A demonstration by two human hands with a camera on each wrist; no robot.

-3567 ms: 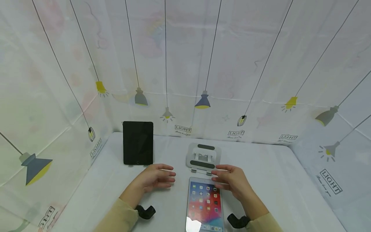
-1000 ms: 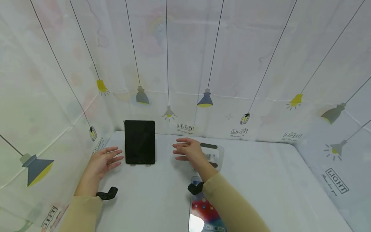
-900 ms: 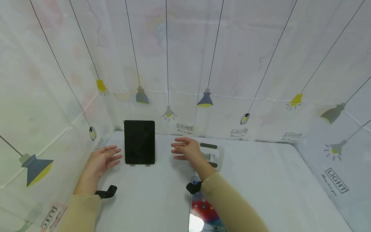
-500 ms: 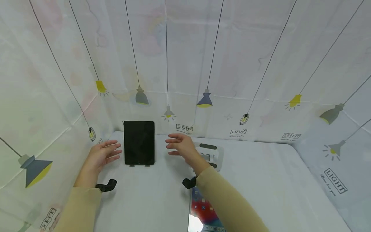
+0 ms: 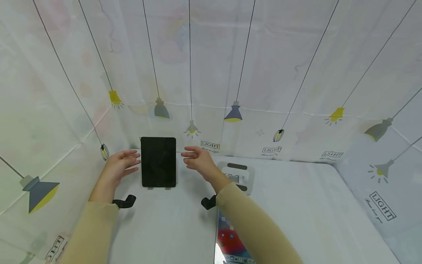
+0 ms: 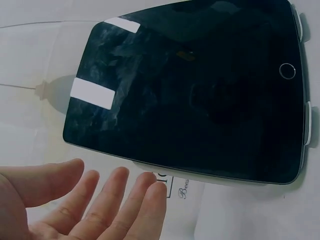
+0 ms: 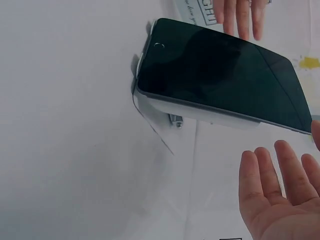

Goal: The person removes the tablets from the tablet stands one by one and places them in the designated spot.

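Observation:
A dark-screened tablet (image 5: 158,162) leans upright on a stand at the back left; the stand's two small lips (image 6: 308,122) show under its home-button end. My left hand (image 5: 119,165) is just off the tablet's left edge, fingers extended and holding nothing. On the other side my right hand (image 5: 199,161) hovers near the right edge, thumb and fingers spread, with a gap to the tablet. Both hands flank the tablet (image 7: 225,75) in the right wrist view. The screen in the left wrist view carries bright reflections and smudges.
A second stand (image 5: 245,176), grey with dark pads, lies behind my right forearm. A lit tablet (image 5: 227,238) lies flat at the front, partly covered by the right sleeve (image 5: 257,223). White patterned curtains (image 5: 296,91) enclose the white table (image 5: 313,205).
Both hands have left the middle and the lit tablet's side for the two sides of the dark tablet. Over the last second they rise, the right one also drifting left toward it.

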